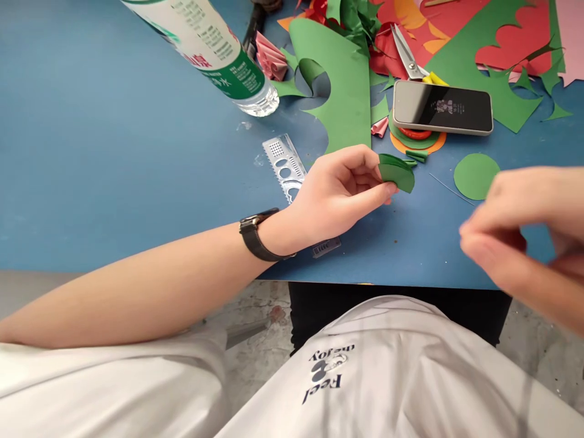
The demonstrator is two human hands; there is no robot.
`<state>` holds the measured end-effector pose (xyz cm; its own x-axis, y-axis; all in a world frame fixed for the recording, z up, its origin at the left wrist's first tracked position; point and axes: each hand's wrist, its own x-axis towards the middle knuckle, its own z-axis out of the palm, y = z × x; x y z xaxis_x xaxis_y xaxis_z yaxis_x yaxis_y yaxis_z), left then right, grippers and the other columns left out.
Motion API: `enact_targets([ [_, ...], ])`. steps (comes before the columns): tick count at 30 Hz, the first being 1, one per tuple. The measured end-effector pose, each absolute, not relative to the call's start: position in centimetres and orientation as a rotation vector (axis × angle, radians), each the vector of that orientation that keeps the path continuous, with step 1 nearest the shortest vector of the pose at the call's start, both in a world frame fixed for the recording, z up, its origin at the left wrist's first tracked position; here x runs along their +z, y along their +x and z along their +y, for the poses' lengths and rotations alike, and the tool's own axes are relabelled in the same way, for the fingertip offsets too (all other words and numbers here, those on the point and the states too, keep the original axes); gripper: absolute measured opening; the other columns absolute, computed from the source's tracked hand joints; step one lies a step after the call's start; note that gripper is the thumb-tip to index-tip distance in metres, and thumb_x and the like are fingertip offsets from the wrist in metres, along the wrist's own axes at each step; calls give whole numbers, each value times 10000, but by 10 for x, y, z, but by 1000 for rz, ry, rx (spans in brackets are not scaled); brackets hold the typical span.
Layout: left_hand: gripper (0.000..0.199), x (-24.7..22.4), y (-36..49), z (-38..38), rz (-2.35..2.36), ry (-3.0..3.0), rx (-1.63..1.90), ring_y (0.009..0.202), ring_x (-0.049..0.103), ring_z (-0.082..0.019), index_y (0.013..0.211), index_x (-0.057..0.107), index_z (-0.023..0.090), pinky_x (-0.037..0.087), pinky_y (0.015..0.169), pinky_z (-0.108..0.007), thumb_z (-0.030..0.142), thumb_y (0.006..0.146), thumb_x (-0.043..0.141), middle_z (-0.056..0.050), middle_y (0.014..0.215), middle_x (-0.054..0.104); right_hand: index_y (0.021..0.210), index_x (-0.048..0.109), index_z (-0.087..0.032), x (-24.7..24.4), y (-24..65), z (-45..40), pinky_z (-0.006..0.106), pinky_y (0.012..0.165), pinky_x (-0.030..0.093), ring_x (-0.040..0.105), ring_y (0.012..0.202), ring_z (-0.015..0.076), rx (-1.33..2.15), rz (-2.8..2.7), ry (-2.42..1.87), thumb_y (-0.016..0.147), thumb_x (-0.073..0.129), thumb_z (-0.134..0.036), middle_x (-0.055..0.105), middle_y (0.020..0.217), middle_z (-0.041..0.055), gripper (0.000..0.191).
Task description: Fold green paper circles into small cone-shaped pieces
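Observation:
My left hand pinches a folded green paper disc between thumb and fingers, just above the table. Off to the right, my right hand is raised, slightly blurred, with thumb and forefinger pressed together; whatever they may hold is too small to make out. Partly behind that hand, a flat green paper circle lies on the table. A thin straight piece like a needle or wire rests between the two hands. Small rolled green paper pieces lie just beyond the folded disc.
A clear stencil ruler is partly under my left wrist. A water bottle stands at the upper left. Scissors, a phone on paper circles and cut green sheets crowd the back right of the blue table.

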<state>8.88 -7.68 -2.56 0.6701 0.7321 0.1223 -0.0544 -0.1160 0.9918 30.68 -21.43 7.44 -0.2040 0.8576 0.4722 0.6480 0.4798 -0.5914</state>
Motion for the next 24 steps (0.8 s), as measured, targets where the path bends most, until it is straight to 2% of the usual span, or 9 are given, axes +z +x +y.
enact_targets([
  [2,240,-27,89,-75,538,1556,742,721,728,-149,899,650,191,620,665,-272,231,814,871,-11,841,748,841,623,-300,62,306,-195,385,462,371,521,515,133,200,-2085,-1344,971,690,-314,615,626,-52,147],
  [4,330,-27,88,-74,501,1552,735,695,705,-132,1018,624,211,605,640,-258,197,802,873,15,822,727,935,626,-282,44,307,-176,336,561,469,537,562,122,147,-2018,-1312,959,684,-245,603,664,-56,73],
  [7,466,-27,86,-72,464,1569,685,621,651,-111,1169,554,243,548,573,-229,151,820,849,68,732,666,1109,623,-253,13,311,-155,285,594,502,545,610,103,316,-1889,-1212,929,719,-208,592,716,-65,209],
  [13,403,-31,86,-71,392,1605,687,720,666,-123,1247,624,216,563,643,-238,146,893,803,20,799,697,1244,623,-264,-20,316,-150,288,654,573,631,717,132,529,-1884,-1057,939,612,-115,660,825,-28,340],
  [18,358,-30,87,-71,338,1569,694,821,727,-137,1255,703,210,617,771,-252,150,920,814,-26,922,770,1275,639,-303,-22,317,-150,320,639,576,637,758,170,378,-1976,-1100,865,662,-76,679,946,15,470],
  [24,231,-22,90,-73,384,1386,605,749,707,-127,1121,779,213,604,697,-227,242,909,865,-15,864,762,1238,622,-275,-21,320,-149,314,739,613,641,919,166,170,-2091,-986,949,651,-117,599,1065,49,331],
])
